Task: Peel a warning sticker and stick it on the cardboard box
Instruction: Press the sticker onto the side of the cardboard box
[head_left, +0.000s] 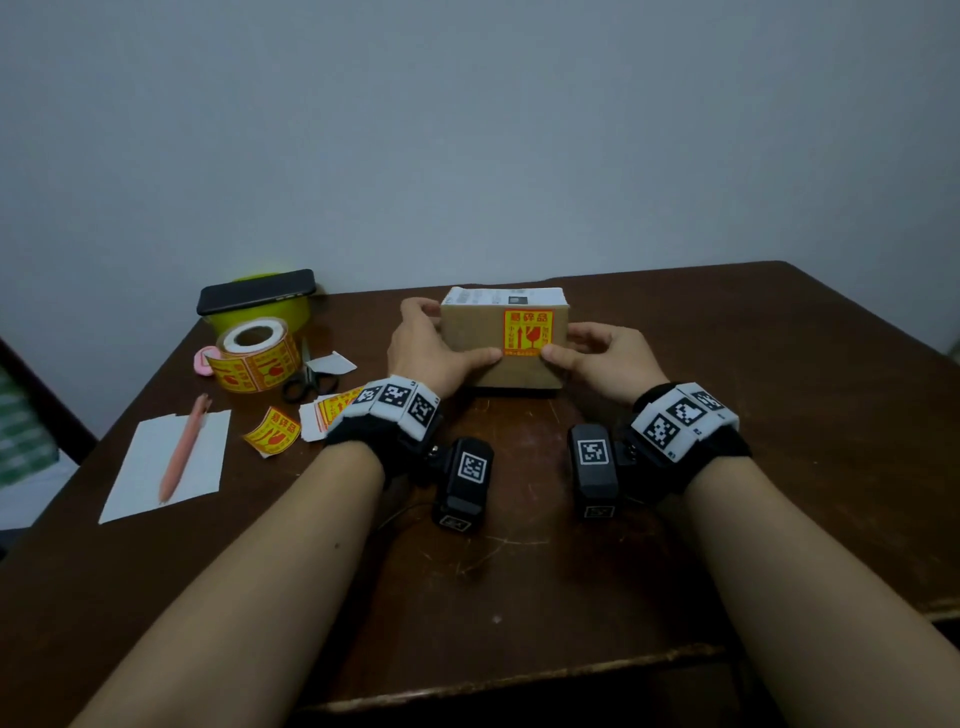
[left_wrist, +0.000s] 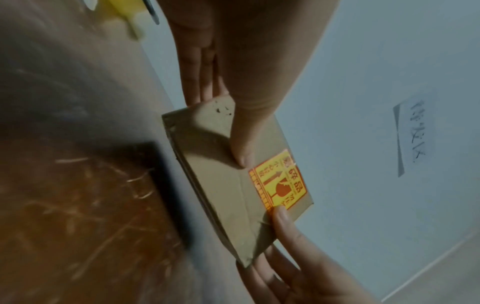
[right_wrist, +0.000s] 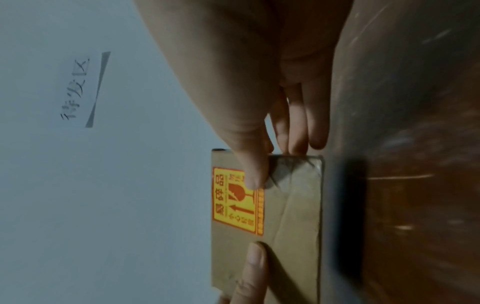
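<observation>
1. Our left hand (head_left: 431, 345) grips the cardboard box (head_left: 506, 345), thumb beside the warning sticker (head_left: 528, 332)
2. Our right hand (head_left: 602, 358) grips the box's other end, thumb pressing that sticker's corner

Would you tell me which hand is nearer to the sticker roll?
Left. The left hand holds the cardboard box's left end, on the sticker roll's side; the right hand holds the far end.

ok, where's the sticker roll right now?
In the head view the sticker roll stands on the left side of the table, in front of the yellow bowl and just left of the scissors.
</observation>
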